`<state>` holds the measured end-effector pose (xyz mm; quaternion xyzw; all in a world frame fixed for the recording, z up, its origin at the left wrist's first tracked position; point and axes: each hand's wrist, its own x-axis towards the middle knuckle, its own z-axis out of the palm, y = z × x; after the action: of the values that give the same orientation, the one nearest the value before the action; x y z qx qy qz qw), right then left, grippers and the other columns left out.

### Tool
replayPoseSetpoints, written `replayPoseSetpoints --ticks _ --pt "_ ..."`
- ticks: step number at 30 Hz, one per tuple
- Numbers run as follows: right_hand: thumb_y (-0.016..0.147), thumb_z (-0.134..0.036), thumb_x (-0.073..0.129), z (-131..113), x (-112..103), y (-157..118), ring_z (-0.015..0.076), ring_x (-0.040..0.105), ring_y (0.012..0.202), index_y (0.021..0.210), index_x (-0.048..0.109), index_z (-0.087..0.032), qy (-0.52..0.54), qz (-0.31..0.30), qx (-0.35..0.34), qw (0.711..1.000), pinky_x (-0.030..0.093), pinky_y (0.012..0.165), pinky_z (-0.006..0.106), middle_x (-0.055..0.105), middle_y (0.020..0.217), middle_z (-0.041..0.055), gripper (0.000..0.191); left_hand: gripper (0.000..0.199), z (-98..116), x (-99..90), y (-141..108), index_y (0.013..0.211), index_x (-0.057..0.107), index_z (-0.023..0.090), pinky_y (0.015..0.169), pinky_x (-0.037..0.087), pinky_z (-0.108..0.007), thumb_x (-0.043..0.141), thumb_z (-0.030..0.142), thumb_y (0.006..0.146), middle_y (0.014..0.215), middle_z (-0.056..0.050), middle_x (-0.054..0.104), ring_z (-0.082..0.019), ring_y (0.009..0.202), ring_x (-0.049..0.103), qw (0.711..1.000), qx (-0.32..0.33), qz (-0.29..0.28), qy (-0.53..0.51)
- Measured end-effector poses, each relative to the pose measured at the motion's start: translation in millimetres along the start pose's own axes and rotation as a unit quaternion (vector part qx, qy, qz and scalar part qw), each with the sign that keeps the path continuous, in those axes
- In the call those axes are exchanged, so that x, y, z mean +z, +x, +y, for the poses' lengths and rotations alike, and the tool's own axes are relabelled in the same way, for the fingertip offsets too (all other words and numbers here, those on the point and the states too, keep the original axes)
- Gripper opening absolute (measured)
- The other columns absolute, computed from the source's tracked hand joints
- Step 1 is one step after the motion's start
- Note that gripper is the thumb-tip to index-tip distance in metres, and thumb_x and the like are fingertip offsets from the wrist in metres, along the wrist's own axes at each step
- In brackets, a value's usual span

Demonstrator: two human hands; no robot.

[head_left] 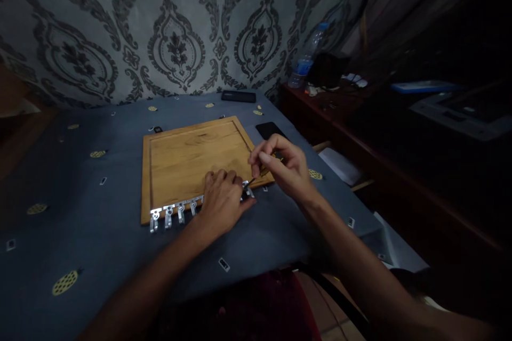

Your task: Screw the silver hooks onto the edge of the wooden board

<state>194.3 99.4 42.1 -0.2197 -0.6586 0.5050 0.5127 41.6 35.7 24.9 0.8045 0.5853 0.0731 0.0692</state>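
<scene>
A wooden board [188,165] with a raised frame lies flat on the cloth-covered table. Along its near edge runs a metal hook rail [168,210] with several silver hooks. My left hand [222,200] lies over the rail's right part, fingers curled on the board and thumb by the near edge, holding the rail against the wood. In my right hand [284,165] is a small screwdriver [264,171] with a yellowish handle, gripped between thumb and fingers. Its thin shaft slants down to the rail's right end, beside my left hand. The exact contact of its tip is hard to make out.
Behind the board are a dark oblong case [238,96] and, to the right, a black phone-like slab [270,130]. A water bottle [306,61] stands on the reddish-brown desk [316,109] at right. Papers [340,165] lie below it. A patterned wall closes off the back.
</scene>
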Motion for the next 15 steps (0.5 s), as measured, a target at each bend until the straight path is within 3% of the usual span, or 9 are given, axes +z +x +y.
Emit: replayPoseSetpoints --ticks 4,7,11,15 --pt "0.091 -0.047 0.066 6.2 -3.1 14.1 0.0077 0.051 0.042 0.066 0.060 -0.016 0.119 -0.157 0.075 0.978 0.039 0.044 0.022 0.065 0.062 0.0012 0.040 0.039 -0.1 1.2 0.2 0.109 0.068 0.014 0.095 0.040 -0.050 0.064 0.049 0.093 0.113 -0.013 0.068 -0.033 0.111 0.057 1.000 0.002 0.001 -0.001" --pt "0.090 -0.055 0.063 8.9 -3.1 22.1 0.0052 0.038 0.032 0.051 0.053 -0.017 0.177 -0.214 0.088 0.956 0.028 0.037 0.021 0.054 0.046 -0.0010 0.055 0.039 0.2 1.9 0.3 0.106 0.069 0.014 0.096 0.040 -0.050 0.063 0.049 0.093 0.109 -0.012 0.068 -0.032 0.110 0.057 1.000 0.003 0.005 0.001" --pt "0.090 -0.062 0.058 9.8 2.4 27.2 0.0037 0.021 0.031 0.041 0.034 -0.020 0.238 -0.180 0.119 0.947 0.019 0.035 0.020 0.028 0.034 -0.0073 0.069 0.038 0.3 3.1 0.2 0.103 0.069 0.014 0.096 0.040 -0.049 0.063 0.049 0.093 0.108 -0.012 0.068 -0.032 0.110 0.057 1.000 0.004 0.004 0.009" --pt "0.086 -0.062 0.064 7.3 8.6 26.1 0.0033 0.016 0.032 0.041 0.029 -0.021 0.245 -0.104 0.155 0.951 0.014 0.034 0.021 0.021 0.036 -0.0089 0.070 0.037 0.3 4.3 -0.2 0.105 0.069 0.013 0.096 0.040 -0.049 0.062 0.048 0.094 0.110 -0.013 0.067 -0.032 0.110 0.057 1.000 0.008 0.006 0.008"
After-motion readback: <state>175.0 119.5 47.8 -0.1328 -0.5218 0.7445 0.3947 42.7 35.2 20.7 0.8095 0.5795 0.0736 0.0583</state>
